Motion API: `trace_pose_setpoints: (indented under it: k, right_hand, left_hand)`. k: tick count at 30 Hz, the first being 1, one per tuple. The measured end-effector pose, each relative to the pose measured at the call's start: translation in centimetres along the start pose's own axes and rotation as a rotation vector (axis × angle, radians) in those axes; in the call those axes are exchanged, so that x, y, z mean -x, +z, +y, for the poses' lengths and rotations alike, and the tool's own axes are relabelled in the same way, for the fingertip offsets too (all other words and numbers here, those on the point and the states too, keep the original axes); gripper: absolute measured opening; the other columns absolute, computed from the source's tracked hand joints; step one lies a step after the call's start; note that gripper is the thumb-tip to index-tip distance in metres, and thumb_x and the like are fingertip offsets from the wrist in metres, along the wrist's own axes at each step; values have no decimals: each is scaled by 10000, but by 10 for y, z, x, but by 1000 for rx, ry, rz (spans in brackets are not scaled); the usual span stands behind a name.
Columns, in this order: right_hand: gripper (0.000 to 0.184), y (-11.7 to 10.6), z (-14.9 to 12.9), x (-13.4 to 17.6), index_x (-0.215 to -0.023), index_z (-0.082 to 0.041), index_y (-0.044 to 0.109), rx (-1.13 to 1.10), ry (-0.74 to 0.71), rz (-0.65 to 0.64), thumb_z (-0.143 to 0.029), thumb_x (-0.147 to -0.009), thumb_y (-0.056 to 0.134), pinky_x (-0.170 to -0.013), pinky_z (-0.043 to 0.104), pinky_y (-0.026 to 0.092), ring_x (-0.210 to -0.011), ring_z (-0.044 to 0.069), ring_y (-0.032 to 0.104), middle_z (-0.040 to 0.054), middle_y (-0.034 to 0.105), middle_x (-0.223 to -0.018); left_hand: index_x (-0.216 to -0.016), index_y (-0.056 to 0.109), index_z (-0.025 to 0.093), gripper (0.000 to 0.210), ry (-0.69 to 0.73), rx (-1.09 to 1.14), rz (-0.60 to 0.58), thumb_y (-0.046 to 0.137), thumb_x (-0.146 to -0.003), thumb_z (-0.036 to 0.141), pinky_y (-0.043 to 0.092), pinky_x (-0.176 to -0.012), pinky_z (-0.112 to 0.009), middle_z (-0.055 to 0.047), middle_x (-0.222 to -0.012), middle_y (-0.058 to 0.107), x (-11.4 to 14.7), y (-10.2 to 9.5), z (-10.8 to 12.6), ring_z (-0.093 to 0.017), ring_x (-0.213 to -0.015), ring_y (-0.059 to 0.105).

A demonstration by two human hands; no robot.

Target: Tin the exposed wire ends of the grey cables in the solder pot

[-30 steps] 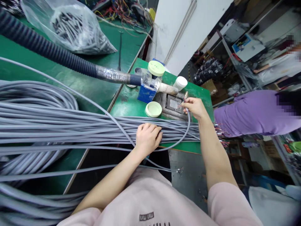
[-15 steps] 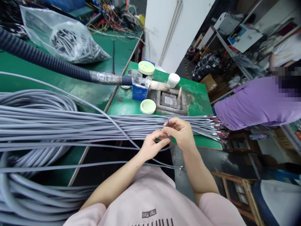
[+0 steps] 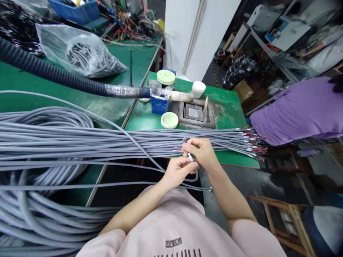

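Between my hands is the stripped end of a grey cable (image 3: 190,157), with a white band below its thin coloured wires. My left hand (image 3: 179,170) is closed round the cable just under the white band. With thumb and fingers pinched, my right hand (image 3: 200,151) grips the thin wires (image 3: 184,140); some dark ones stick up and a few orange and white ones point left. Behind both hands lies a thick bundle of grey cables (image 3: 150,141), its stripped wire ends (image 3: 257,144) fanned out at the right.
A solder pot (image 3: 194,113) is set in the green bench, with a ribbed extraction hose (image 3: 80,80) ending above it. Nearby stand a pale green tub (image 3: 169,120) and a white cup (image 3: 198,89). Cable coils (image 3: 48,221) fill the left. A person in purple (image 3: 300,110) is at right.
My hands have turned the cable end so its white band and spread wires now show. My left hand has dropped slightly. The view has shifted a little.
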State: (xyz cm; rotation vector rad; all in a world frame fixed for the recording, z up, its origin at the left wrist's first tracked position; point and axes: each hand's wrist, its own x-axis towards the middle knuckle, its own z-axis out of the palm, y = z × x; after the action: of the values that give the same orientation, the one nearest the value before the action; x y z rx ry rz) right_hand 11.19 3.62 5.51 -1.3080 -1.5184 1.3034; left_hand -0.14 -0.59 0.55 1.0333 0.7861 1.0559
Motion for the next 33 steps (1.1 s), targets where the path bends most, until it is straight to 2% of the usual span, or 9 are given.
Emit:
trace_pose_setpoints:
  k: [4, 12, 16, 20, 23, 26, 30, 33]
  right_hand:
    - [301, -3, 4, 0, -565, -161, 622, -59, 6, -24, -382, -764, 669, -512, 216, 443, -507, 102, 551, -5, 626, -518]
    - [289, -5, 10, -1, -593, -150, 652, -162, 76, -76, -394, -743, 692, -460, 207, 411, -459, 86, 520, 0, 638, -539]
    - [307, -9, 12, 5, -583, -143, 635, -179, 70, -31, -402, -733, 700, -487, 216, 437, -494, 100, 551, 9, 634, -542]
    - [271, -24, 10, 26, -658, -177, 576, -372, 40, 122, -404, -780, 662, -457, 228, 432, -415, 95, 518, -36, 568, -479]
    - [250, -43, 14, 53, -708, -210, 519, -572, 35, 254, -409, -830, 607, -365, 193, 345, -297, 54, 334, -98, 409, -406]
    - [231, -69, 28, 88, -740, -222, 529, -660, 50, 433, -416, -860, 566, -320, 155, 200, -298, 36, 186, -110, 292, -422]
    - [261, -98, 55, 138, -718, -219, 554, -698, 93, 667, -444, -848, 575, -321, 173, 149, -325, 44, 137, -102, 258, -442]
    - [263, -96, 59, 163, -733, -214, 578, -709, 105, 774, -463, -808, 619, -329, 173, 146, -332, 41, 155, -100, 274, -451]
  left_hand:
    - [-688, 709, 119, 362, -18, 5, -2, 692, -708, 480, 479, -500, -215, -19, -551, 610, 2, 2, 2, -94, -492, 537]
    - [-727, 712, 113, 375, -13, -44, -26, 659, -741, 485, 466, -521, -213, -16, -551, 587, 3, 4, -1, -93, -509, 523]
    - [-738, 694, 105, 387, 0, -92, -90, 628, -770, 485, 429, -520, -214, -8, -558, 562, 2, 3, -3, -90, -511, 492]
    - [-746, 686, 124, 293, 58, -317, -318, 603, -815, 397, 420, -589, -231, -17, -625, 601, 0, 5, -7, -112, -582, 520]
    - [-907, 714, 169, 209, 139, -517, -525, 571, -850, 311, 437, -713, -254, -42, -773, 692, 3, 14, -19, -155, -733, 600]
    - [-1038, 695, 205, 243, 142, -642, -688, 575, -847, 297, 444, -716, -253, -50, -870, 724, 9, 24, -34, -176, -779, 638]
    - [-1088, 667, 198, 305, 168, -797, -811, 617, -816, 325, 456, -732, -275, -82, -950, 719, 11, 31, -40, -217, -863, 652]
    - [-1067, 668, 192, 274, 159, -821, -865, 594, -832, 311, 458, -742, -293, -87, -948, 713, 9, 34, -34, -215, -851, 651]
